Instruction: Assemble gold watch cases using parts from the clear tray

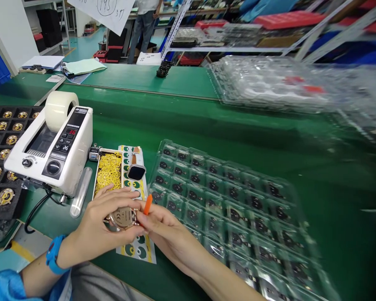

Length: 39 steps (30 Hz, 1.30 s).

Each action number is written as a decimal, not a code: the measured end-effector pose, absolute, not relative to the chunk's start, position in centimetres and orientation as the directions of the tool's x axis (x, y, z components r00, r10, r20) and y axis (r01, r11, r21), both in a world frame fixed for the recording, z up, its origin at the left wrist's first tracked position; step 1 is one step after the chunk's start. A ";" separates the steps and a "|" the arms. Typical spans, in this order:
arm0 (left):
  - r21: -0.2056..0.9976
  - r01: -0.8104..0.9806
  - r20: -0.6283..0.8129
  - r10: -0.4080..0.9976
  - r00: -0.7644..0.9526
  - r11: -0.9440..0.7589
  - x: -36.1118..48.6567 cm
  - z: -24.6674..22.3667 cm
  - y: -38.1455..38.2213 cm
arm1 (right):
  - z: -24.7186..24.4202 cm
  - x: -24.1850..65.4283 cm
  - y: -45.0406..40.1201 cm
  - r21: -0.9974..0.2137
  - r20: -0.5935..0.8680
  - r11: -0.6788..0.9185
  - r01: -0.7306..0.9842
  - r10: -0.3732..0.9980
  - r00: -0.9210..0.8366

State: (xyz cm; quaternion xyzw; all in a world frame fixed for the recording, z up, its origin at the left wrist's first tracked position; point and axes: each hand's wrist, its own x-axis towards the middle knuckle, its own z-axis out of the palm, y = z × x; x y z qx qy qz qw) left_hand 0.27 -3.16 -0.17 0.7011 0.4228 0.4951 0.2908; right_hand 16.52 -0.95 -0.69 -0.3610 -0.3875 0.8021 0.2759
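The left hand's [94, 219] grip was closed around the rim of a watch case [123, 218], holding it just in front of the person, over the worktop, with the printed metal back facing the camera. The fingers covered part of the edge, the dial side was turned away, and most of the printing was too small to read, though a CE mark could be made out. The right hand [166, 225] pinched an orange tool [148, 205] between thumb and fingers against the lug end of the case; only the tool's upper end and a sliver under the thumb showed, the rest being hidden.

Beyond the knuckles lay a box of yellow rings [109, 169], its near end hidden behind the left hand. Beside it a square-faced watch [136, 171] rested on a sticker sheet [141, 251], partly covered by the hands. To the right, a clear tray [217, 186] held dark parts, blurred under the plastic, its near end cut off by the frame. On the left stood a tape dispenser [65, 146], its display seeming to read 36, and a black tray [17, 159] cut by the left edge. The far plastic trays [269, 79] were smeared by blur, and a standing person [144, 25] was cropped above the waist.
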 end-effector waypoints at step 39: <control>0.346 0.768 0.663 0.720 0.207 -0.540 -2.1 -1.5 -4.7 | -0.6 16.4 0.6 -0.936 -0.303 -0.183 0.300 0.852 -0.427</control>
